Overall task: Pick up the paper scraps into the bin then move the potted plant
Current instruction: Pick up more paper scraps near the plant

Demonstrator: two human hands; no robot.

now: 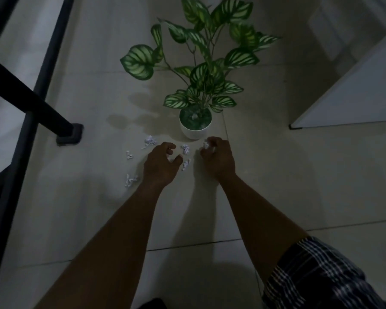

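Gathering stage, early. Black frame leg far left. Scraps lie loose on floor. Left hand half-curled, contents unclear. Right hand pinching scrap. Plant unmoved behind hands. Bin not visible.

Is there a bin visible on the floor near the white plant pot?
No, only crumpled white paper scraps, the white plant pot and a black table leg show on the tiled floor.
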